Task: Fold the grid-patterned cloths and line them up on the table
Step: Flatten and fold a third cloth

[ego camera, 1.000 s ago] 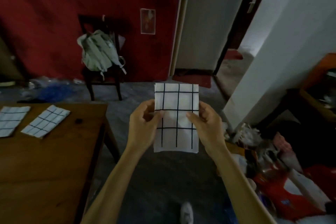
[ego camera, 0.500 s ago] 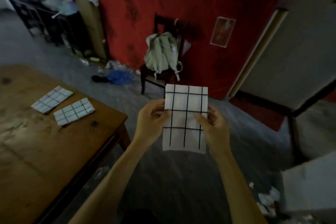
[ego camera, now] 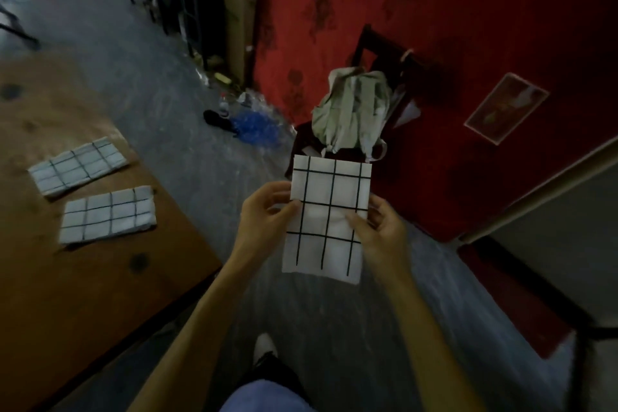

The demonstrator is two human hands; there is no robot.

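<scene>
The folded cloth is held upright in the air, to the right of the table and above the floor, not yet over the tabletop. The left hand pinches its left edge with the thumb across the front face, and the right hand pinches the right edge in the same manner. Gripping opposite edges at mid-height probably serves to keep the layers from slipping or opening and presents the grid face for inspection. Two folded cloths are already set on the table, the farther cloth and the nearer cloth, lying near each other in roughly parallel orientation with a gap between; this spacing appears to establish the row. The free tabletop nearer the person is the likely position for the held cloth. A chair carrying a backpack stands behind, against the red wall.
</scene>
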